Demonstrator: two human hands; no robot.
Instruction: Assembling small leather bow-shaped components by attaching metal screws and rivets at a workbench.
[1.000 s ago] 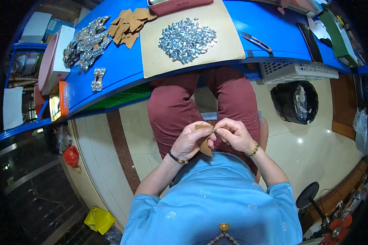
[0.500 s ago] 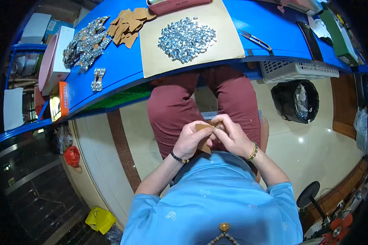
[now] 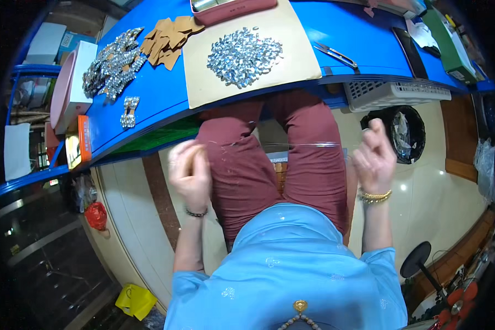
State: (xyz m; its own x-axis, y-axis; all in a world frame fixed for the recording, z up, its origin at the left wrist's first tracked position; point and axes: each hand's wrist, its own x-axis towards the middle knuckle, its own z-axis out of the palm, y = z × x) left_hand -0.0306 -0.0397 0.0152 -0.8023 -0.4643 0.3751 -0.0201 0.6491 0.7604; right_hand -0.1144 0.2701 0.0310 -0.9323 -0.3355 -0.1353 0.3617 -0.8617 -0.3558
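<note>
My left hand (image 3: 191,171) is closed in a pinch over my left thigh, smeared by motion. A sliver of a brown leather-like piece (image 3: 197,149) shows between its fingers; the rest is hidden. Off to the right, beside my right thigh, my right hand (image 3: 375,158) is raised with its fingers curled together. A thin clear thread (image 3: 319,144) stretches across my lap between the two hands, pulled nearly straight. Whether a needle is in the right fingers, I cannot make out.
On the blue table (image 3: 165,91) lie silver rhinestones (image 3: 245,58) on a beige board (image 3: 201,91), brown cutouts (image 3: 168,41), a heap of rhinestone-covered pieces (image 3: 113,66), one apart (image 3: 129,112), thread snips (image 3: 335,55) and a phone (image 3: 410,52). Beneath are a grey basket (image 3: 396,94) and a black-lined bin (image 3: 418,135).
My hands were together over my lap on the brown piece. They have moved wide apart, left hand leftward and right hand rightward and up, and the thread now spans between them.
</note>
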